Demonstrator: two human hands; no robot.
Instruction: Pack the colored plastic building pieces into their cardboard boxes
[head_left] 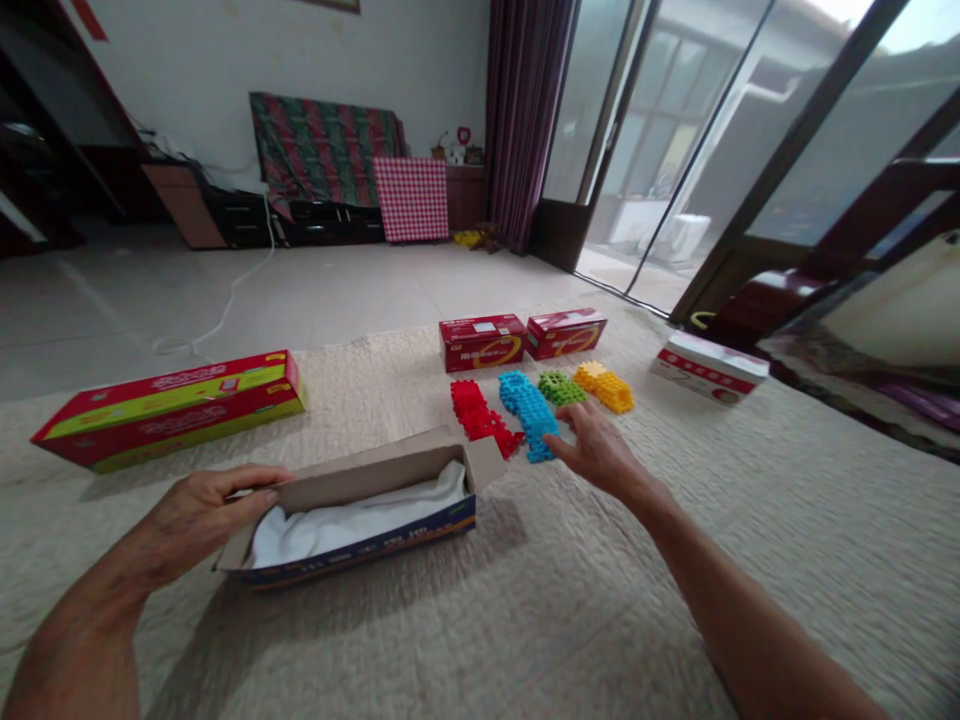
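Observation:
My left hand (199,515) grips the left end flap of an open cardboard box (360,515) lined with white cloth, which lies on a beige mat. My right hand (600,450) reaches forward, its fingers touching the near end of a blue plastic block piece (529,410). A red block piece (480,412) lies just left of the blue one. A green block piece (561,388) and a yellow block piece (606,386) lie to the right of it. Whether the right hand's fingers close on the blue piece is unclear.
A long red and green box (169,405) lies at the left. Two red boxes (517,338) stand behind the blocks, a white and red box (709,365) at the right. Beyond the mat (525,600) is tiled floor, a covered cabinet and glass sliding doors.

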